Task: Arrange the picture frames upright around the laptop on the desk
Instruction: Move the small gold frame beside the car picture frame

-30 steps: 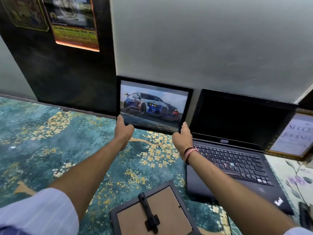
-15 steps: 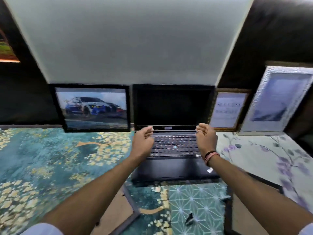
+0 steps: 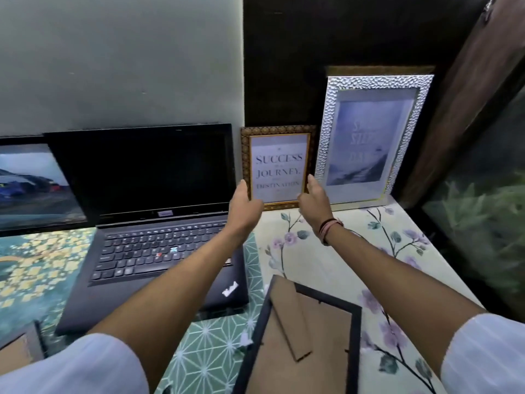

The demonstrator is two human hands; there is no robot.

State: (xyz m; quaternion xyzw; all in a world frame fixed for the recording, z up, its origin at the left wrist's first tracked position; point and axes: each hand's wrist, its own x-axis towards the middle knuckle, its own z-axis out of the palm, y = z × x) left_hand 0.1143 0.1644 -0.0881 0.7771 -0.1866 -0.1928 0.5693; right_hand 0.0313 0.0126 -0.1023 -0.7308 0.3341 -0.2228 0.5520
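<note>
A: Where are the hands?

B: The left hand [image 3: 245, 204] and right hand [image 3: 314, 201] reach to the two side edges of the gold frame [image 3: 277, 167], fingers spread; whether they touch it I cannot tell.

A: What does it read?

B: "SUCCESS", "JOURNEY", "DESTINATION"; the small words between are illegible. It stands upright on the desk [image 3: 326, 257], just right of the open laptop [image 3: 153, 223].

A: And the others?

B: The silver frame [image 3: 369, 137] stands just right of it, lettering too pale to read. The car frame [image 3: 31, 183] stands left of the laptop, cut off by the edge. A black frame [image 3: 301, 336] lies face down nearby, its cardboard back and stand showing.
</note>
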